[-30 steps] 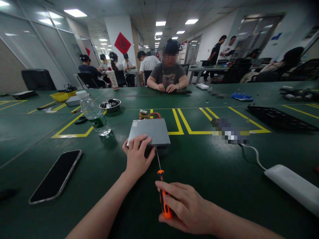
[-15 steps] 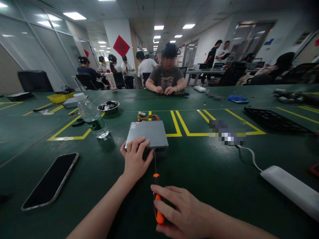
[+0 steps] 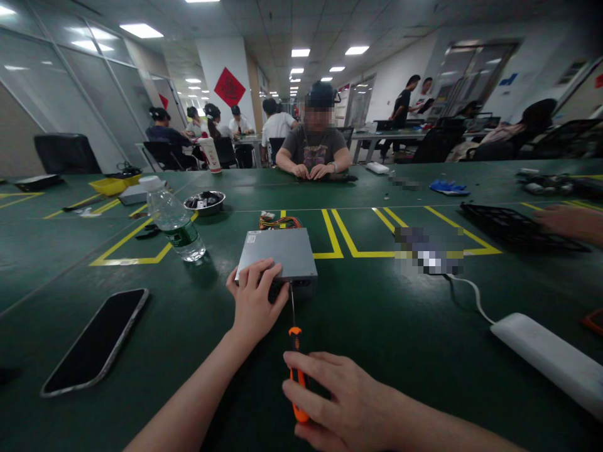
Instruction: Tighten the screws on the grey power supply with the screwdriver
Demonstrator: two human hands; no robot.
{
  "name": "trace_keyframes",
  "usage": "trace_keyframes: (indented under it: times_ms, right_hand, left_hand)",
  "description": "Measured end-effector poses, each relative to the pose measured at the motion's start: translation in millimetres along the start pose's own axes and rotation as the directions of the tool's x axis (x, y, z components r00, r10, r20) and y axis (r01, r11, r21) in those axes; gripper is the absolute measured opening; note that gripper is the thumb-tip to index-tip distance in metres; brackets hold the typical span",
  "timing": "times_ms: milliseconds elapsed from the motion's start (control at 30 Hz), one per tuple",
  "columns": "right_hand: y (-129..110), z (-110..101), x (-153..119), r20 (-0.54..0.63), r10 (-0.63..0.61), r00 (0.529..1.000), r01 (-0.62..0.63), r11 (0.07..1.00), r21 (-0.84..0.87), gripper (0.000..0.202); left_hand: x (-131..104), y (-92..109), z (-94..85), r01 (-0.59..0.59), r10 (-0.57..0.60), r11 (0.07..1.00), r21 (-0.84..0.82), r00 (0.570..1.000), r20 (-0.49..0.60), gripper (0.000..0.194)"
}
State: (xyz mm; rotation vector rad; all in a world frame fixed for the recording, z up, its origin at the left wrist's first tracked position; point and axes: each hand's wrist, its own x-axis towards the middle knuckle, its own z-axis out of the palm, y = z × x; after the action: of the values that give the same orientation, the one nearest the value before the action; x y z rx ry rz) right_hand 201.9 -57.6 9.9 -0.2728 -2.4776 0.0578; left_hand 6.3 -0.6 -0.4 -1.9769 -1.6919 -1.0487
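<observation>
Both engaged | left grip [image 3: 255, 295] clasps gray metal box [image 3: 282, 248] near-left, well inside desk's [image 3: 391, 333] far edge | right grip [image 3: 335, 394] holds screwdriver [image 3: 296, 341], shaft meeting box's near side | desk spreads rightward to white block [image 3: 541, 358]

The single view looks from the wearer's head, forward and down over the table [image 3: 386, 326], close behind the left hand [image 3: 257, 295] and right hand [image 3: 336, 392], wide enough to include the ceiling [image 3: 259, 31].
</observation>
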Motion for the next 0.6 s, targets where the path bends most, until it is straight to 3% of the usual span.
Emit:
trace_keyframes:
  times_ms: [100, 300, 500, 600]
  right_hand:
    - [-0.6, -3.4, 2.4, 0.021, -0.006, 1.0, 0.007, 0.999, -0.052, 0.027]
    - [1.1, -1.8, 2.1, -0.08, 0.001, 0.997, -0.004, 1.0, -0.029, 0.031]
    - [0.2, 0.8, 1.1, 0.067, 0.006, 0.998, -0.005, 1.0, -0.022, 0.029]
    - [1.5, 3.1, -1.8, 0.001, -0.016, 1.0, 0.016, 0.999, -0.031, 0.026]
  left_hand:
    - [0.9, 0.9, -1.9, -0.001, 0.001, 1.0, 0.002, 1.0, 0.007, 0.028]
    - [1.4, 0.6, -1.2, -0.009, 0.008, 1.0, -0.004, 1.0, -0.016, 0.027]
    - [-0.1, -0.9, 0.4, -0.003, 0.003, 1.0, 0.004, 1.0, -0.006, 0.028]
    - [-0.1, -1.1, 0.4, -0.005, 0.005, 1.0, 0.003, 1.0, 0.0, 0.028]
